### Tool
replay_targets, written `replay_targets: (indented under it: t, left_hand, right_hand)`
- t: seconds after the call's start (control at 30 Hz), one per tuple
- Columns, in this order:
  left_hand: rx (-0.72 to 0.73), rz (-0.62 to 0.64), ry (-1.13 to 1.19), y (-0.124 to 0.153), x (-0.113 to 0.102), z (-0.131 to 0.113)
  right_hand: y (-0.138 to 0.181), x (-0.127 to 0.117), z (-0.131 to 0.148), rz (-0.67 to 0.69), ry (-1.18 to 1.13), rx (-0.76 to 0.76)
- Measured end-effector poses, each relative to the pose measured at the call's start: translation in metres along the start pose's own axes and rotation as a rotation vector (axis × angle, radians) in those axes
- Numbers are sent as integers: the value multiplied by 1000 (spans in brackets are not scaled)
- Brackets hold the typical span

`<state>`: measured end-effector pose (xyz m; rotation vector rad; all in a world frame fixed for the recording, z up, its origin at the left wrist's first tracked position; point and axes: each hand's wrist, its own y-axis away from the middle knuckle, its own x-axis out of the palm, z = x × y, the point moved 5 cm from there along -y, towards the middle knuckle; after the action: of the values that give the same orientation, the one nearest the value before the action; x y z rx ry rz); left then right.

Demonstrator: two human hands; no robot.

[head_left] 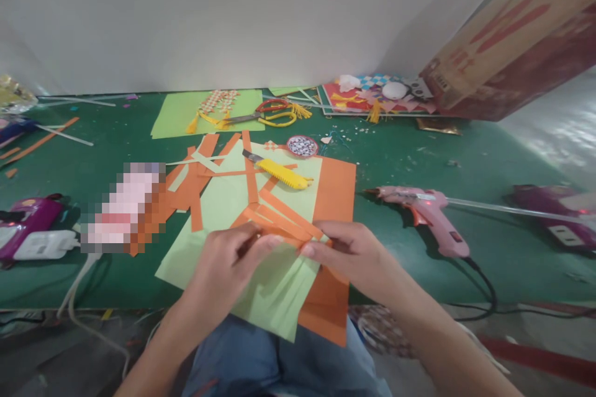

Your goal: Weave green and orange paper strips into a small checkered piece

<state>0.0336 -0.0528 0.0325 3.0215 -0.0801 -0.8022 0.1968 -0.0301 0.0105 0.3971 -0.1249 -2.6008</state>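
Orange paper strips cross a light green sheet that has long slits in its lower part. My left hand is closed, pinching the orange strips between thumb and fingers. Opposite it, my right hand pinches the strips' right ends where they meet the green paper. Beneath the green sheet lies an orange sheet. A yellow utility knife rests on the papers just beyond my hands, its blade pointing left. Loose orange strips lie to the left.
A pink glue gun with a cord lies at right, near a purple power strip. At left are a blurred-out phone-like object and another purple power strip. Scissors and a small round patterned piece lie farther back.
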Motion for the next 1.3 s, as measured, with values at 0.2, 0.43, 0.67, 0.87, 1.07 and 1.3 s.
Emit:
replay_targets:
  t: [0.2, 0.43, 0.67, 0.87, 1.07, 1.3]
  left_hand:
    - [-94, -140, 73, 8, -33, 20]
    - [82, -433, 526, 2, -67, 21]
    - [69, -357, 204, 1, -48, 21]
    - [-171, 23, 178, 2, 9, 13]
    - [-222, -56, 388, 0, 14, 7]
    - [-229, -251, 438, 6, 9, 3]
  right_hand:
    - [1, 1, 0, 53, -110, 18]
    - [-1, 1, 1, 45, -152, 24]
    - [-3, 1, 0, -30, -237, 14]
    - [-4, 6, 1, -78, -243, 6]
    - [-4, 7, 4, -71, -217, -33]
    - [0, -12, 0, -265, -219, -93]
